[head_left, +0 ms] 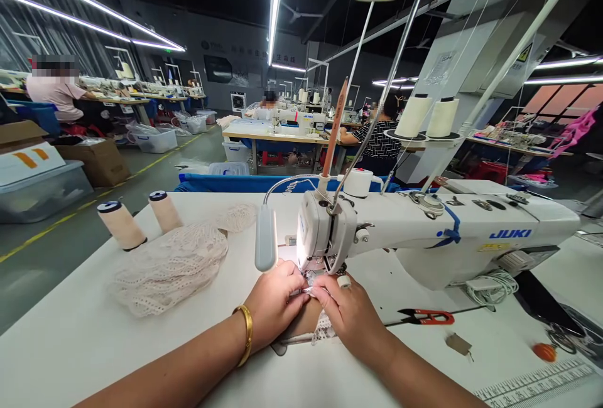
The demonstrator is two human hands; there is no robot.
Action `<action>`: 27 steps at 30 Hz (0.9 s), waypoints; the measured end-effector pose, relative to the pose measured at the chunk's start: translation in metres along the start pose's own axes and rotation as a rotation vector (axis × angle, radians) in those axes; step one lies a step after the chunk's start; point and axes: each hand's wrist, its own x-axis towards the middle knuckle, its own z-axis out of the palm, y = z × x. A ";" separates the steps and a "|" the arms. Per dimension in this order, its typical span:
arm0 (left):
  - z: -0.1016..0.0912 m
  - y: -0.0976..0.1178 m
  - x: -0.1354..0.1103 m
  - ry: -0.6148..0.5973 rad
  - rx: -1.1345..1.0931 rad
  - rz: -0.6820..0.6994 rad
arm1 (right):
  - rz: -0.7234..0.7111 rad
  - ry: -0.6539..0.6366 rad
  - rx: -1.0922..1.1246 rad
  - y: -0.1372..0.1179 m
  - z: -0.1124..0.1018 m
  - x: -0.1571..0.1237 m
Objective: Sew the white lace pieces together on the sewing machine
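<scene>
The lace (324,327) lies under the head of the sewing machine (405,226), gathered right in front of the needle area. It is off-white and thin, with an openwork pattern of small holes; one patterned end shows beneath the right hand (355,314), angled across the worktop. Where the fingers meet, it is bunched into a narrow, pale fold, and its far part is lost behind the fingers and in the glare of the lamp (266,241). A smooth brown piece (301,321), apparently cloth, shows between the hands, plain next to the lace.

The left hand (276,301), with a gold bracelet (245,336) at its wrist, pinches the fold between thumb and fingers. The right hand pinches it too, from the other side, the two thumbs close together.

To the left, a loose heap (174,263) of similar lace, cream and rippled in layers, lies beside two cones (121,226) of thread. Red-handled snips (428,317) rest right of the right hand.
</scene>
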 end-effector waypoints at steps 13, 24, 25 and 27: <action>-0.021 0.018 -0.022 -0.004 0.093 0.271 | -0.103 -0.448 -0.024 -0.009 -0.033 -0.008; -0.020 0.013 -0.016 -0.032 0.156 0.263 | -0.072 -0.430 -0.026 -0.003 -0.026 -0.007; -0.021 0.012 -0.015 -0.029 0.170 0.261 | -0.068 -0.421 -0.022 -0.002 -0.025 -0.006; -0.022 0.011 -0.013 -0.019 0.190 0.256 | -0.064 -0.403 -0.014 -0.001 -0.024 -0.006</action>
